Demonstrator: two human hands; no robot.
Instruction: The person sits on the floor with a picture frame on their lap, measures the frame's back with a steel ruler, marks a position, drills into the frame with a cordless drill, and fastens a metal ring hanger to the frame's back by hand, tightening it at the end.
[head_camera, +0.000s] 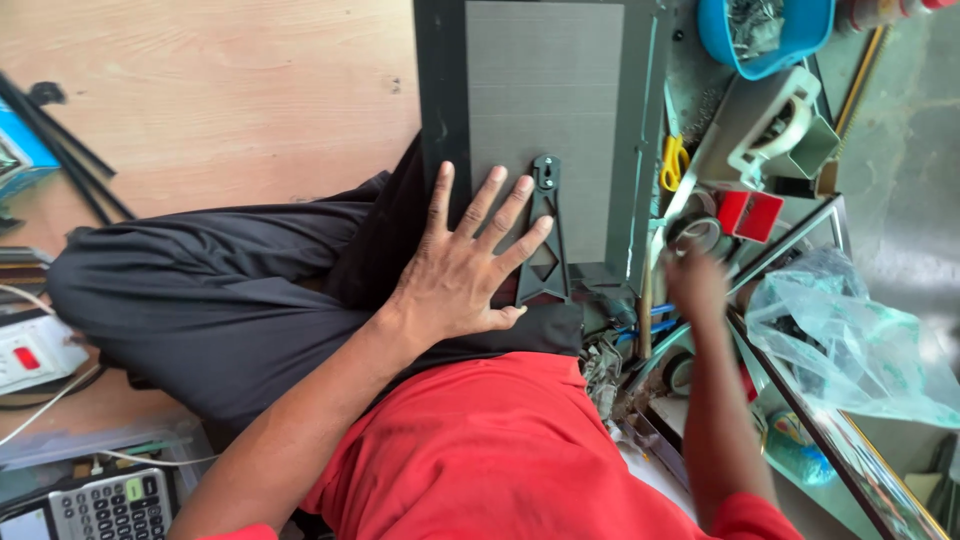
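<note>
While the left hand presses it, the panel (grey, dark-framed) lies flat.

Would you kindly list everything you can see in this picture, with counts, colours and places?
panel: one, grey with dark frame, top centre, on the lap
bracket: one, black, flat on the panel's lower part
bowl: one, blue, top right, small metal parts inside
scissors: one, yellow handles, right of the panel
tape roll: one, dark, by the right hand
red box: one, right of the tape roll
plastic bag: one, clear, right side
calculator: one, grey, bottom left
power strip: one, white, left edge
left hand: spread flat on the panel, touching the bracket
right hand: blurred, among the tools on the right
</note>
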